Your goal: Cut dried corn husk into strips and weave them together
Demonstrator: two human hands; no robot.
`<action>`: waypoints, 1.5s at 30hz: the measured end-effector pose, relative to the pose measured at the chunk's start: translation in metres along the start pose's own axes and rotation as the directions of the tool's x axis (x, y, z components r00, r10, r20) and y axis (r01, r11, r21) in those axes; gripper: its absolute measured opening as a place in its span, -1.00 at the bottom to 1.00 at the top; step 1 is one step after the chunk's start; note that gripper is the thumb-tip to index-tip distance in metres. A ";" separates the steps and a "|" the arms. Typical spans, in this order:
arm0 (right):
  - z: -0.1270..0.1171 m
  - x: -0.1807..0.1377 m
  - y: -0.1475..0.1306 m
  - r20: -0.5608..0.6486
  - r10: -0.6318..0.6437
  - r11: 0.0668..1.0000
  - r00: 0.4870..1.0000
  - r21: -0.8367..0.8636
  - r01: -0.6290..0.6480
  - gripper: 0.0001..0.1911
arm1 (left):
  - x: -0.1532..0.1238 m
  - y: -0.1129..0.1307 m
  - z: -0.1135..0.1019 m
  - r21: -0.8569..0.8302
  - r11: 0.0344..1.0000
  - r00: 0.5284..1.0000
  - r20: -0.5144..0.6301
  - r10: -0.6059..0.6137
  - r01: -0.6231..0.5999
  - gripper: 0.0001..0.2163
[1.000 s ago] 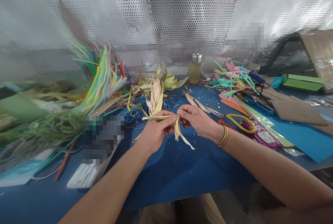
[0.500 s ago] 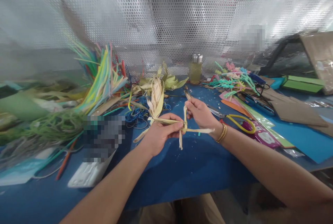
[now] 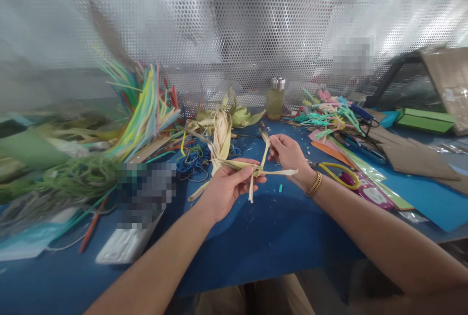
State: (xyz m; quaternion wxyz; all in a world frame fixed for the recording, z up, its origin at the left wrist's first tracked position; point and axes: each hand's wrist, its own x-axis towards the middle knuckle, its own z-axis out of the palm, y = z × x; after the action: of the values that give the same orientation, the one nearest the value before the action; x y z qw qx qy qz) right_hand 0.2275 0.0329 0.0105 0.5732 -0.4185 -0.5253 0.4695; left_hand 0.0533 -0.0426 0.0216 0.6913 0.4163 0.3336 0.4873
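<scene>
Pale dried corn husk strips [image 3: 278, 172] cross one another in the middle of the view, with ends pointing right, down and up. My left hand [image 3: 232, 181] pinches them near the crossing, thumb on top. My right hand [image 3: 287, 151] grips the strip end that points up and away, between thumb and fingers. Behind my left hand lies a bundle of dried corn husks [image 3: 221, 134]. Scissors with yellow handles [image 3: 338, 173] lie beyond my right wrist, their blades mostly hidden by the hand.
Coloured pipe cleaners [image 3: 142, 105] and green cord [image 3: 80, 176] crowd the left. Blue string [image 3: 192, 161] is tangled nearer the middle. A bottle of yellowish liquid [image 3: 276, 98] stands before the perforated metal panel [image 3: 248, 27]. Coloured paper [image 3: 420, 200] and cardboard [image 3: 420, 156] cover the right.
My right hand has moved slightly right and up along the strip, drawing it out straighter. My left fingers have spread a little beneath the crossing.
</scene>
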 end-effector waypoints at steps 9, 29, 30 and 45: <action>0.011 -0.020 -0.002 0.335 -0.110 0.961 0.936 -0.205 0.186 -0.75 | 0.006 0.007 -0.003 -0.134 0.978 0.946 -0.304 0.115 -0.162 -0.85; 0.013 -0.029 -0.012 0.193 -0.199 0.896 0.961 -0.362 0.259 -0.85 | 0.008 0.006 -0.008 0.117 0.985 0.923 -0.348 0.162 -0.129 -0.75; 0.013 -0.028 -0.012 0.185 -0.191 0.899 0.964 -0.362 0.248 -0.85 | 0.008 0.008 -0.009 0.122 0.986 0.923 -0.355 0.149 -0.112 -0.75; 0.001 -0.014 -0.015 0.477 0.188 0.981 0.859 -0.053 -0.185 -0.65 | 0.008 0.002 -0.012 0.027 0.999 0.993 -0.113 -0.032 0.035 -0.76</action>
State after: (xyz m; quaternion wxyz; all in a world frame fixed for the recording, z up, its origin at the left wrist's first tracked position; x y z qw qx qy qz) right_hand 0.2281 0.0158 0.0221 0.3760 -0.3396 -0.6090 0.6102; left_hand 0.0441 -0.0319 0.0178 0.6735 0.3925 0.3859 0.4933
